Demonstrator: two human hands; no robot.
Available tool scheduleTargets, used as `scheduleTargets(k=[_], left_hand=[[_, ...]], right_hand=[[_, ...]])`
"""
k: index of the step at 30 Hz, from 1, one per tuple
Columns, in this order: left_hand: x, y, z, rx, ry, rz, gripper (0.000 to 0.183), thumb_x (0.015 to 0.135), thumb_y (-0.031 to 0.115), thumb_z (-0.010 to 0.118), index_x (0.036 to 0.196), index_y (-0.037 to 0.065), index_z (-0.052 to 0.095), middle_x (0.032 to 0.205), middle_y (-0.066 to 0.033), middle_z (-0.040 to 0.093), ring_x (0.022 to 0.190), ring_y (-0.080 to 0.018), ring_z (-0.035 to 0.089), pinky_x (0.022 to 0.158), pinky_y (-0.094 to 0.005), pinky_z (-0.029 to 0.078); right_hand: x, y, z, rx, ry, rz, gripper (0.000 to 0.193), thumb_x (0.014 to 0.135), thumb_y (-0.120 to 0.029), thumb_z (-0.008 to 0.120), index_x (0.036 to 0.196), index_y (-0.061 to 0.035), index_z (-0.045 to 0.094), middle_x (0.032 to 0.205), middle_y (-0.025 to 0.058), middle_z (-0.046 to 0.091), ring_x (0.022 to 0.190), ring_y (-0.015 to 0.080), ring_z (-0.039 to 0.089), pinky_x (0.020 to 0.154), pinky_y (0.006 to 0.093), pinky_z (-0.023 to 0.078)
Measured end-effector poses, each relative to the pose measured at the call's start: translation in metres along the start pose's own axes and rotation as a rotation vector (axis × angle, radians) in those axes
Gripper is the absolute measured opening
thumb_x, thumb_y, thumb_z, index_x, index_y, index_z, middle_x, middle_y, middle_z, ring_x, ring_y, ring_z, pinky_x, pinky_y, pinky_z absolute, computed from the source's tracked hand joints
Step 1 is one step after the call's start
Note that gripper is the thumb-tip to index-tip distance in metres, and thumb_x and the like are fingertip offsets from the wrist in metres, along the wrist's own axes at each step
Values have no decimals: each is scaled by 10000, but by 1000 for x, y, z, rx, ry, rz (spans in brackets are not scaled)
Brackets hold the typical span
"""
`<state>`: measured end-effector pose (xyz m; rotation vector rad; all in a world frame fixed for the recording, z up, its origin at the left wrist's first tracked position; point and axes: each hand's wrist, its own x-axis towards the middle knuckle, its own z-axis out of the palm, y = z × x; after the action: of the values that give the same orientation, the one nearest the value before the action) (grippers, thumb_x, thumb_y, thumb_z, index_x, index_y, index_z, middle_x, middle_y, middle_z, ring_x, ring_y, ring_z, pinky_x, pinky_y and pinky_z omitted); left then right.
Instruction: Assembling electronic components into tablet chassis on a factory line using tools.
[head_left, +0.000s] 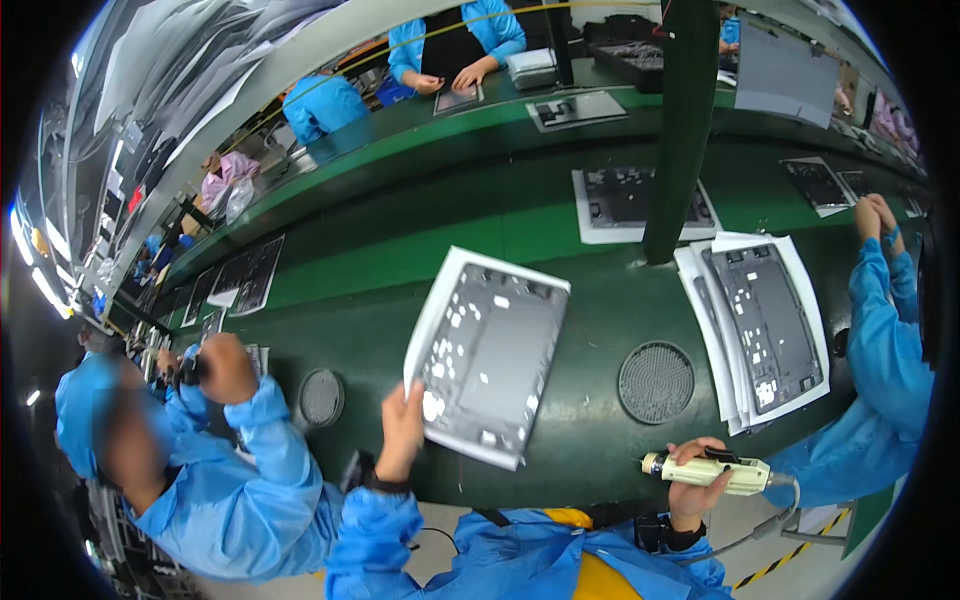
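Observation:
A flat dark grey device panel with small white patches lies on a white backing sheet in front of me. My left hand grips the near left edge of the sheet and panel, thumb on top. At the lower right, my right hand is wrapped round a cream electric screwdriver. Its tip points left, and a grey cable runs from its back end. Between the panel and a stack at the right sits a round black dish of small dark parts.
More panels with white sheets are stacked at the right. Behind them rises a green post, with another panel beside it. A second round dish lies left. Co-workers in blue sit close on both sides; another works across the bench.

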<state>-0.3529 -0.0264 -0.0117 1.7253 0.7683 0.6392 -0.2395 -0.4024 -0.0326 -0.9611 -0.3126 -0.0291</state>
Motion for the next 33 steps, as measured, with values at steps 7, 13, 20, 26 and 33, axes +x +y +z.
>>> scheduleTargets(k=[7, 13, 20, 26, 33], left_hand=[[220, -7, 41, -43, 21, 52, 312, 884, 245, 496, 837, -53, 576, 614, -30, 538, 495, -109, 485, 416, -259, 361], [299, -29, 55, 406, 241, 111, 381, 842, 311, 525, 824, -65, 581, 746, -178, 623, 685, -291, 599, 646, -425, 451], [269, 17, 61, 1055, 616, 469, 266, 774, 186, 550, 999, 45, 562, 1030, -143, 543, 975, -329, 493, 788, -446, 411], [236, 94, 205, 676, 33, 697, 171, 774, 199, 543, 790, 39, 603, 790, -170, 613, 769, -355, 593, 683, -448, 476], [280, 49, 313, 900, 98, 247, 506, 766, 449, 550, 893, -38, 607, 942, -231, 608, 881, -389, 585, 778, -441, 463]], right_hand=[[-3, 6, 11, -89, 163, -52, 585, 859, -571, 315, 1018, -20, 433, 666, 117, 535, 651, 224, 538, 712, 422, 467], [-2, 6, 12, -123, 230, -35, 567, 869, -555, 317, 995, -16, 438, 660, 120, 551, 659, 224, 559, 708, 431, 475], [2, 8, 12, -101, 162, -59, 555, 881, -544, 305, 997, -21, 452, 674, 127, 552, 651, 226, 552, 690, 420, 477], [1, 4, 11, -116, 150, -56, 559, 873, -539, 330, 988, -2, 435, 686, 145, 556, 668, 244, 561, 706, 425, 480], [-2, 4, 14, -104, 93, -26, 564, 849, -544, 404, 983, 3, 425, 703, 152, 565, 690, 256, 576, 731, 432, 484]])
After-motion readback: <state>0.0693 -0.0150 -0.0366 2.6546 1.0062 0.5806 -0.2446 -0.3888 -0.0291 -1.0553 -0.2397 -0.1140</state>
